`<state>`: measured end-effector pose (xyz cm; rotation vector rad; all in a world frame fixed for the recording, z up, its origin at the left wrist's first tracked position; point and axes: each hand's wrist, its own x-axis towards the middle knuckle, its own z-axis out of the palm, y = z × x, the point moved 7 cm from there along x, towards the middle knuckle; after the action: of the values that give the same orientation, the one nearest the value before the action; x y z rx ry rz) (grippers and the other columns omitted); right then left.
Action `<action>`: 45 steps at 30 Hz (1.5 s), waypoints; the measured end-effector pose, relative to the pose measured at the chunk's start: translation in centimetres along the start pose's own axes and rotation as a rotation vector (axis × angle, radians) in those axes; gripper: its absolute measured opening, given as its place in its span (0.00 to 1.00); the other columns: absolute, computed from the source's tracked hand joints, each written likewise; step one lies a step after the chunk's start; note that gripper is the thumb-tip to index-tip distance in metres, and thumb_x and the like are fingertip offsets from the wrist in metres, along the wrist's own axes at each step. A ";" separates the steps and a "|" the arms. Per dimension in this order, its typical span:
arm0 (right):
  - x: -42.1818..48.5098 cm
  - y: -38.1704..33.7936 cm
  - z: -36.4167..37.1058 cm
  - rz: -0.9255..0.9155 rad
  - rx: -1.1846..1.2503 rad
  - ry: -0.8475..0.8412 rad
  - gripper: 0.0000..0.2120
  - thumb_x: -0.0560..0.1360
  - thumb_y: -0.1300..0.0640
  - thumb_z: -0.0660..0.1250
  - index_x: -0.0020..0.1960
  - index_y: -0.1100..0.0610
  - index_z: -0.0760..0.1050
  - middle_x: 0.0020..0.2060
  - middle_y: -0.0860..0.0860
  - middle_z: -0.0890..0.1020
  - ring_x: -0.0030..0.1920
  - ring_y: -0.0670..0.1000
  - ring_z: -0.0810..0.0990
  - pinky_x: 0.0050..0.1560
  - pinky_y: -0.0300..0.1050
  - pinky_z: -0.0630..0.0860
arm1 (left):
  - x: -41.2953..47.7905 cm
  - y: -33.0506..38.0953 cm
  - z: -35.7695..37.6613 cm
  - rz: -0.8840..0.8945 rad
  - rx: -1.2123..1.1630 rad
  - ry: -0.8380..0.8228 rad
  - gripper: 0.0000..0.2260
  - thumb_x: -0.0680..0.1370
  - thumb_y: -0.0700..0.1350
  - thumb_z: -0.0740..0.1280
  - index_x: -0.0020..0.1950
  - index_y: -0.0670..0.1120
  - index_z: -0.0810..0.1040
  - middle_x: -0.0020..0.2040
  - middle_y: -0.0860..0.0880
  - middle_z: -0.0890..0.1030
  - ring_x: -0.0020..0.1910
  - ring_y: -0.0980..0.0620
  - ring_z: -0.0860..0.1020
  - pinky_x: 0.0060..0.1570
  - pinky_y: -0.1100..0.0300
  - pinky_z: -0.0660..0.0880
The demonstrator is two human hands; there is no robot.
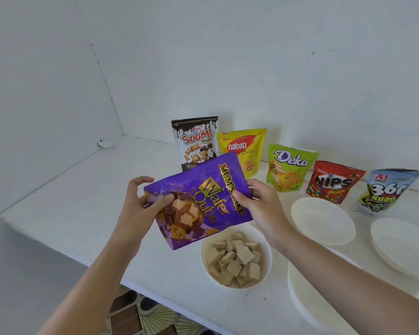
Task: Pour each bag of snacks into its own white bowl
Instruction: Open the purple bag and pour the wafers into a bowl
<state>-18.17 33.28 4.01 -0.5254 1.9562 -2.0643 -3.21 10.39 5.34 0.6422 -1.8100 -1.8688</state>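
A purple Wafer Cube bag [198, 201] hangs tilted above the white counter, held at both ends. My left hand [143, 204] grips its bottom end, thumb on the front. My right hand [259, 204] pinches its top end. Just below sits a white bowl [267, 250] filled with pale wafer cubes [235, 262]. Behind stand a Soomi bag [195, 141], a yellow Nabati bag [248, 148], a green Deka bag [288, 168], a red Nips bag [331, 182] and a blue-grey 360 bag [387, 189].
Empty white bowls sit to the right: one [324, 221] behind my right forearm, one [402, 245] at the far right, one [307, 298] partly under my right arm. The white counter [82, 189] ends at a front edge above a patterned floor [143, 315]. Walls close the left and back.
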 end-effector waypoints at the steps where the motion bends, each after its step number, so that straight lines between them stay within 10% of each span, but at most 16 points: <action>1: 0.2 -0.5 0.3 -0.038 -0.052 -0.003 0.02 0.77 0.65 0.70 0.49 0.60 0.80 0.43 0.57 0.87 0.42 0.58 0.86 0.48 0.59 0.82 | 0.0 0.3 -0.4 0.010 0.085 0.009 0.16 0.77 0.42 0.74 0.61 0.51 0.72 0.49 0.43 0.85 0.47 0.42 0.86 0.42 0.51 0.83; 9: -0.1 -4.3 6.5 -0.316 -0.340 -0.268 0.03 0.78 0.61 0.69 0.51 0.54 0.80 0.42 0.45 0.85 0.42 0.47 0.84 0.43 0.48 0.81 | -2.8 5.2 -4.6 0.286 0.770 0.051 0.13 0.77 0.56 0.71 0.59 0.60 0.75 0.50 0.56 0.82 0.51 0.60 0.80 0.48 0.64 0.76; 22: -7.6 -5.8 21.8 -0.506 -0.439 -0.663 0.05 0.74 0.56 0.75 0.49 0.54 0.81 0.42 0.46 0.86 0.44 0.46 0.83 0.40 0.34 0.77 | -14.3 7.1 -15.0 0.286 0.886 0.256 0.16 0.81 0.43 0.67 0.62 0.62 0.71 0.47 0.56 0.82 0.42 0.56 0.82 0.37 0.63 0.76; 45: -25.1 25.0 39.5 -0.289 -0.652 -0.936 0.05 0.78 0.63 0.69 0.50 0.54 0.77 0.46 0.47 0.80 0.45 0.41 0.78 0.41 0.29 0.73 | -27.9 -26.8 -35.8 -0.140 0.817 0.474 0.09 0.82 0.44 0.66 0.59 0.56 0.74 0.54 0.54 0.81 0.44 0.57 0.82 0.41 0.53 0.82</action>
<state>19.56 6.24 -21.69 -1.6142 1.8986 -0.8731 40.72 0.35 -21.97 1.3757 -2.1704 -0.8510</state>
